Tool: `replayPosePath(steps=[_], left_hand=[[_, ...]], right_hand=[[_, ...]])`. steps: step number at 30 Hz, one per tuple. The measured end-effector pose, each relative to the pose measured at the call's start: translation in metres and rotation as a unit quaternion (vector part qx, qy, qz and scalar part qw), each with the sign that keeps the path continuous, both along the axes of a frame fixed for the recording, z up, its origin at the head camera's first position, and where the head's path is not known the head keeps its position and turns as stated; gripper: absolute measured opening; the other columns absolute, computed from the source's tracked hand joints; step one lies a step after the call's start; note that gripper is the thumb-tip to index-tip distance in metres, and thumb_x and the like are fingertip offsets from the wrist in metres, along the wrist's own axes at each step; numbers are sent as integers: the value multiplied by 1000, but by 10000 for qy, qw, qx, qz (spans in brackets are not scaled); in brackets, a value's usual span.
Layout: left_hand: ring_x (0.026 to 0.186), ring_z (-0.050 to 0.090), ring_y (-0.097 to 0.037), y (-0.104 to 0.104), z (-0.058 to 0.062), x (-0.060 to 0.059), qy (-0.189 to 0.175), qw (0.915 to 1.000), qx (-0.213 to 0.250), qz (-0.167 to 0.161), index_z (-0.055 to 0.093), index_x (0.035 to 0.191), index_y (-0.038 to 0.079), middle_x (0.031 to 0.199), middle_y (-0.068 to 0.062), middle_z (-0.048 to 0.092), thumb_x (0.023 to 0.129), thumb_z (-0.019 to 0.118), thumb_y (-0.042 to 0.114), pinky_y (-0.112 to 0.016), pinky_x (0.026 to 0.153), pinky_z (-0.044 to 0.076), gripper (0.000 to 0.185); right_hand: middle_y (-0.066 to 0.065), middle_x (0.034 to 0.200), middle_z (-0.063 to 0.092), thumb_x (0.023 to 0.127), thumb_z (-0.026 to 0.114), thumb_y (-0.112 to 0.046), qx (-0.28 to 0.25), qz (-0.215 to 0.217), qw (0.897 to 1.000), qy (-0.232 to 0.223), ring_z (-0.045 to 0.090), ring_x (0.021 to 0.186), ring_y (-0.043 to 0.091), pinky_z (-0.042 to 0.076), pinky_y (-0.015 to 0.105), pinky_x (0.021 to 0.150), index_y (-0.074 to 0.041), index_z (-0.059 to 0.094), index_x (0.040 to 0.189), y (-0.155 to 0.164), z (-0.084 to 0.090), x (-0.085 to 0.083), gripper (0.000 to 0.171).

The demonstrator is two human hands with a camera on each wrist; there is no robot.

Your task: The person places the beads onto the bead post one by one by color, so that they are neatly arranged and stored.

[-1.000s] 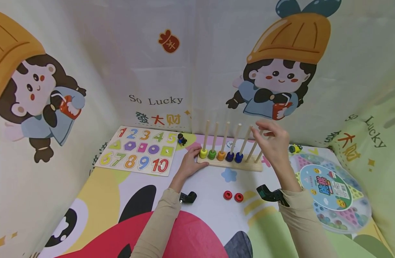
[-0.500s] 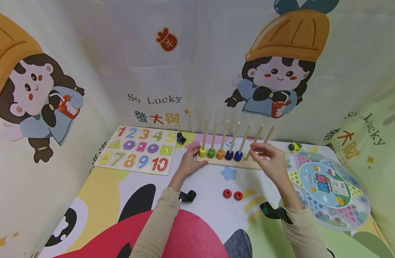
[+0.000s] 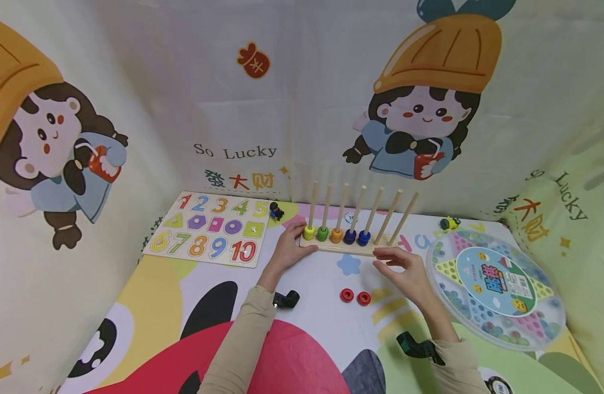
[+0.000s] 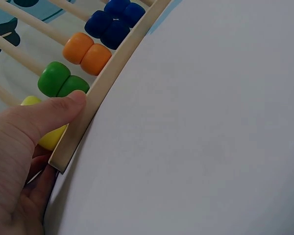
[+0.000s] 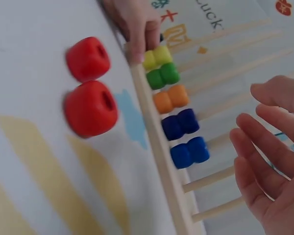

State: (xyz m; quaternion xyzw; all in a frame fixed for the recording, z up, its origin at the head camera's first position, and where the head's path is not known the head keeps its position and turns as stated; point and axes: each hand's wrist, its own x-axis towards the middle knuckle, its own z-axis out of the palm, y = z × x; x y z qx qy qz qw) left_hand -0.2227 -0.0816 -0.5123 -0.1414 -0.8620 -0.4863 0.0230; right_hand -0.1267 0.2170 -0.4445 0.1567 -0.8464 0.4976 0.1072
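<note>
A wooden peg rack point(image 3: 348, 247) stands on the mat with several upright rods. Yellow, green, orange and two blue beads point(image 3: 336, 236) sit at the feet of its left rods; the two right rods are bare. My left hand point(image 3: 288, 250) grips the rack's left end, thumb on the base edge point(image 4: 95, 103) beside the green bead point(image 4: 59, 81). My right hand point(image 3: 402, 271) hovers empty with loosely spread fingers in front of the rack's right end. Two red beads point(image 3: 355, 296) lie loose on the mat, close to the right hand point(image 5: 272, 161) and seen as red beads point(image 5: 90, 88) in the right wrist view.
A number puzzle board point(image 3: 210, 229) lies at the back left. A round marble game box point(image 3: 496, 287) sits at the right. A small dark figure point(image 3: 276, 211) and a small yellow toy point(image 3: 449, 222) stand near the back wall. Printed cloth walls enclose the mat.
My right hand has come down from the tops of the right rods to just above the mat in front of the rack. The left hand has stayed on the rack.
</note>
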Motion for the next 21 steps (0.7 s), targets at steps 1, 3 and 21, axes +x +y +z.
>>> replayPosePath(steps=[1, 3, 21], left_hand=[[136, 42, -31, 0, 0, 0, -1, 10000, -13, 5, 53, 135, -8, 144, -16, 48, 80, 83, 24, -40, 115, 34, 71], [136, 42, -31, 0, 0, 0, 14, 10000, -16, 10, 53, 135, -9, 144, -16, 48, 80, 84, 24, -41, 116, 33, 71], [135, 44, -30, 0, -2, -1, -31, 9999, 147, 52, 53, 136, -8, 144, -15, 49, 80, 84, 23, -38, 114, 36, 71]], right_hand=[[17, 102, 73, 85, 76, -5, 62, 29, 10000, -39, 70, 91, 18, 59, 30, 80, -1, 72, 108, 1, -2, 1, 24], [18, 102, 72, 86, 76, -6, 144, 61, 9998, -133, 70, 91, 22, 59, 32, 79, -1, 72, 109, 2, -6, 4, 24], [13, 102, 73, 83, 77, -4, 610, 1232, 9892, -506, 70, 86, 21, 59, 31, 75, 2, 70, 110, 2, -33, 28, 29]])
